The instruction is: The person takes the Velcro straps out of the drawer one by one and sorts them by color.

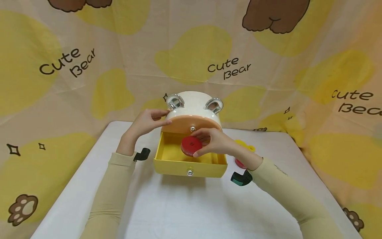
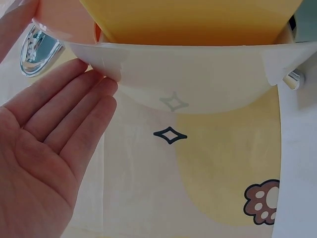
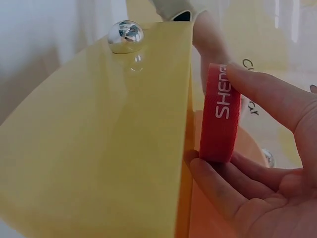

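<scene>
A small white chest (image 1: 191,103) with silver round ears stands on the table, its peach upper drawer (image 1: 186,124) closed and its yellow lower drawer (image 1: 176,167) pulled out. My right hand (image 1: 216,142) pinches a red ribbon roll (image 3: 221,116) with white lettering between thumb and fingers, over the yellow drawer. How far the roll sits below the drawer's rim I cannot tell. At the chest's left side is my left hand (image 1: 146,122), its fingers extended. In the left wrist view those fingertips (image 2: 110,89) touch the white side wall.
Right of the chest, a yellow item (image 1: 245,145) with a small ring and a red item (image 1: 239,163) lie partly behind my right forearm. The white table (image 1: 179,212) runs back to a printed cloth backdrop (image 1: 191,53) close behind the chest.
</scene>
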`<state>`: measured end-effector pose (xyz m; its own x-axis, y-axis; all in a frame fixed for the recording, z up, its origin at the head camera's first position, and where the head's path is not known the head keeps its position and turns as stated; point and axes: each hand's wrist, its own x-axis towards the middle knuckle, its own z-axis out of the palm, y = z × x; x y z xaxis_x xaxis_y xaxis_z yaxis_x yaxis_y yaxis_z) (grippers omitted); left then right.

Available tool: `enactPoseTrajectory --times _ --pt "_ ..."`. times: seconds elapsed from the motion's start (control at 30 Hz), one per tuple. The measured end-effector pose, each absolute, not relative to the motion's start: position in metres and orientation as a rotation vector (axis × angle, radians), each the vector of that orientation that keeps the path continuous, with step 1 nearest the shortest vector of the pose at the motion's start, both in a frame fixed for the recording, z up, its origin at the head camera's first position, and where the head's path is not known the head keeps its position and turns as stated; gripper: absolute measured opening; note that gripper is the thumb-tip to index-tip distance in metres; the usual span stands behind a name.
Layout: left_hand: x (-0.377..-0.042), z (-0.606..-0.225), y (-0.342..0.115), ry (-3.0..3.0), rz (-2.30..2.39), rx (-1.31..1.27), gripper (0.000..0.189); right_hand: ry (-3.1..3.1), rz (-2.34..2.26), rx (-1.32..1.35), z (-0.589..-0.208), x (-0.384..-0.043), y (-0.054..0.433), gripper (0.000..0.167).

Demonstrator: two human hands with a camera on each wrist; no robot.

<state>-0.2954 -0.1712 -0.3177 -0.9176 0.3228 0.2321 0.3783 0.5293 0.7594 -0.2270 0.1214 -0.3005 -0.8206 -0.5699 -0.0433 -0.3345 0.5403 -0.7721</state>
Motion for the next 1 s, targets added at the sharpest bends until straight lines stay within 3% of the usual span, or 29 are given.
enactPoseTrajectory --times 1.0 --pt "-0.300 -0.322 -0.170 -2.695 -1.391 -0.613 0.063 2.533 -1.310 -0.579 -0.290 -0.212 0.183 0.064"
